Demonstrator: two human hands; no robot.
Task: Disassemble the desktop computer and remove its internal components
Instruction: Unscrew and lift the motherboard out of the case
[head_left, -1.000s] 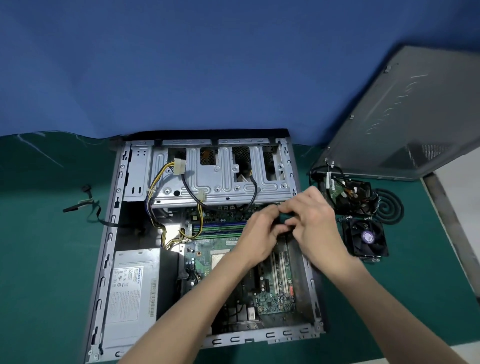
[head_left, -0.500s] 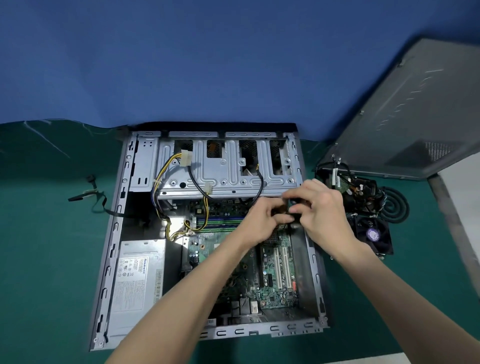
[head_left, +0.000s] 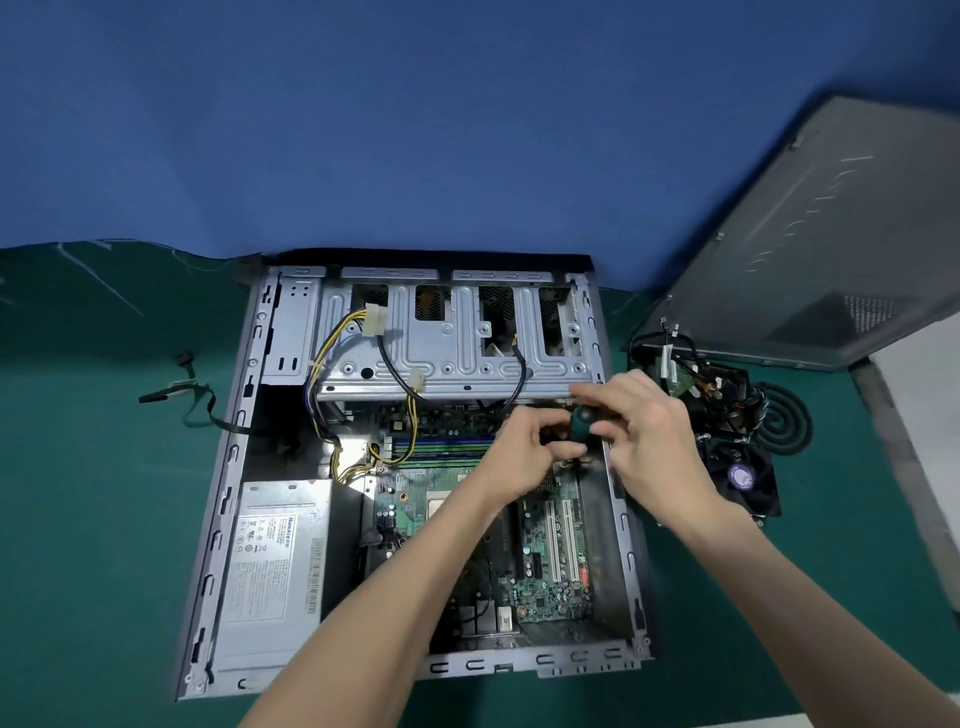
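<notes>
- On the green mat (head_left: 104, 519), in front of a smooth blue backdrop (head_left: 467, 130), the computer case (head_left: 244, 467) lies flat with its open side up. Its long axis runs from the near edge toward the backdrop.
- The case is a box of bare grey sheet metal, with slotted rims.
- At its far end sits a ribbed, stamped metal drive cage (head_left: 447, 353), with yellow and black cables (head_left: 332, 332) looping over it.
- The green circuit board (head_left: 415, 499) fills the middle and right of the case floor, with white slots running lengthwise.
- A plain grey power supply (head_left: 270, 561) with a paper label sits in the near left corner.
- Both hands meet over the far right part of the board on a screwdriver (head_left: 581, 423).
- The screwdriver's rounded, dark green handle end faces up, so it stands steeply down into the case. Its tip is hidden.
- The left hand (head_left: 522, 449) has its fingers curled round the lower part of the handle.
- The right hand (head_left: 652, 441) pinches the handle between thumb and fingers.
- Right of the case, on the mat, lie a square black fan (head_left: 740, 475) and a black spiral coil (head_left: 784, 421).
- A flat grey side panel (head_left: 831, 234) leans tilted behind them.
- A loose black cable (head_left: 192, 395) trails off the left side of the case.
</notes>
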